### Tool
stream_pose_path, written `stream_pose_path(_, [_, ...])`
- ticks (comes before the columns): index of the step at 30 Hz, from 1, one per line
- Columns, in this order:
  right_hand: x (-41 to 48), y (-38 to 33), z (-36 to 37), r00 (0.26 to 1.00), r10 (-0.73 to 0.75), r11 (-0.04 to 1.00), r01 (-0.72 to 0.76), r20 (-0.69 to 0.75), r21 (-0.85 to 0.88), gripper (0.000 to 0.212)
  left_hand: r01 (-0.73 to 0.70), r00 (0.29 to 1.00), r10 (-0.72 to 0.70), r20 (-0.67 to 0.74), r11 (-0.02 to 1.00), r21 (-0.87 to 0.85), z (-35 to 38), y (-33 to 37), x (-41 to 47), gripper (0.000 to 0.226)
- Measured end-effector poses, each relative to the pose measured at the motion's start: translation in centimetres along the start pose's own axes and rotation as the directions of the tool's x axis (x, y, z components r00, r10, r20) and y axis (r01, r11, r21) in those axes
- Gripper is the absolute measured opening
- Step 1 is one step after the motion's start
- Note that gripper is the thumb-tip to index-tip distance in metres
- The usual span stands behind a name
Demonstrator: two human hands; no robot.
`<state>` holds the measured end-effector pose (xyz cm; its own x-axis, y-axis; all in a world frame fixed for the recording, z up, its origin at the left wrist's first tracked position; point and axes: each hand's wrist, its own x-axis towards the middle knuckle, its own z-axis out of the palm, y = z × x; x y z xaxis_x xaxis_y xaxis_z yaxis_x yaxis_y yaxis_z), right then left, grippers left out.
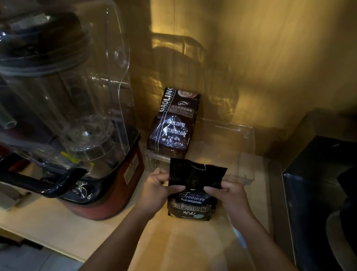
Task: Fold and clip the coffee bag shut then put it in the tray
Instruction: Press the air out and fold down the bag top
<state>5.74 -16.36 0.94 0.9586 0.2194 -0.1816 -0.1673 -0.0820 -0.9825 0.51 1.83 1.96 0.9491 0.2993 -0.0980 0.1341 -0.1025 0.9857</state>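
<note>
A black coffee bag [191,202] labelled "Treasure Blue Mountain" stands upright on the wooden counter, its torn-open top flap sticking up. My left hand [159,186] pinches the bag's left edge just below the flap. My right hand [231,194] pinches the right edge at the same height. Directly behind the bag lies a clear plastic tray [243,163]. A second, brown coffee bag [172,123] marked "Baked Coffee" stands in the tray's left part. No clip is visible.
A large blender [65,99] with a clear sound cover and red base stands at the left. A dark appliance [330,210] fills the right side. A yellow wall rises behind the tray. The counter's front edge runs below my forearms.
</note>
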Motion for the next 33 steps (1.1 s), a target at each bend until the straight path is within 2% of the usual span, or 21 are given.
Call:
stream_pose_path(2, [-0.8,-0.2,-0.2,1.0,0.018,1.0,-0.018,0.014,-0.005,0.007,0.061,0.997,-0.061,0.038,0.998,-0.008,-0.3,0.6,-0.9,0.016])
stream_pose_path(4, [-1.6,-0.2,-0.4,0.996,0.081,0.996,-0.083,0.04,0.046,0.015,0.171,0.981,-0.168,0.095,0.985,-0.027,-0.5,1.1,-2.0,0.013])
stream_pose_path(7, [-2.3,-0.7,-0.5,0.988,0.136,0.986,-0.142,0.066,0.09,0.017,0.337,0.929,-0.339,0.148,0.941,0.037,-1.0,1.3,-2.6,0.018])
stream_pose_path(11, [-2.3,-1.0,-0.3,0.976,0.211,0.963,-0.217,0.052,0.161,0.025,0.521,0.835,-0.478,0.273,0.846,-0.113,-1.3,2.1,-2.4,0.009])
stream_pose_path(15, [-2.5,-1.2,0.1,0.96,0.278,0.916,-0.275,0.032,0.293,0.031,0.614,0.789,-0.566,0.24,0.712,-0.341,-0.5,2.1,-2.4,0.015])
stream_pose_path(17, [-2.7,-1.2,0.6,0.958,0.286,0.899,-0.27,0.005,0.345,0.023,0.599,0.786,-0.588,0.191,0.65,-0.468,0.0,1.9,-2.5,0.015])
stream_pose_path(19, [-2.9,-1.3,1.0,0.954,0.298,0.889,-0.265,-0.033,0.374,0.007,0.541,0.818,-0.566,0.103,0.698,-0.469,0.4,1.7,-2.5,0.018])
stream_pose_path(22, [-3.1,-1.6,0.9,0.955,0.295,0.901,-0.265,-0.037,0.343,0.005,0.427,0.884,-0.466,-0.039,0.839,-0.336,0.8,1.4,-2.5,0.033])
stream_pose_path(24, [-3.2,-2.0,0.6,0.947,0.316,0.91,-0.288,-0.051,0.299,0.003,0.384,0.909,-0.41,-0.074,0.893,-0.234,0.7,1.2,-2.5,0.035])
stream_pose_path(27, [-3.1,-2.1,0.3,0.952,0.299,0.934,-0.279,-0.062,0.221,0.011,0.296,0.944,-0.315,-0.095,0.94,-0.171,0.5,1.2,-2.9,0.029])
stream_pose_path(30, [-3.1,-1.9,0.7,0.967,0.216,0.972,-0.201,-0.135,0.121,0.024,0.154,0.965,-0.177,-0.191,0.98,-0.128,0.6,0.9,-3.3,0.027])
stream_pose_path(33, [-3.0,-1.6,1.4,0.967,0.119,0.99,-0.098,-0.227,0.102,0.017,0.134,0.946,-0.123,-0.299,0.991,0.018,0.9,0.0,-3.4,0.021])
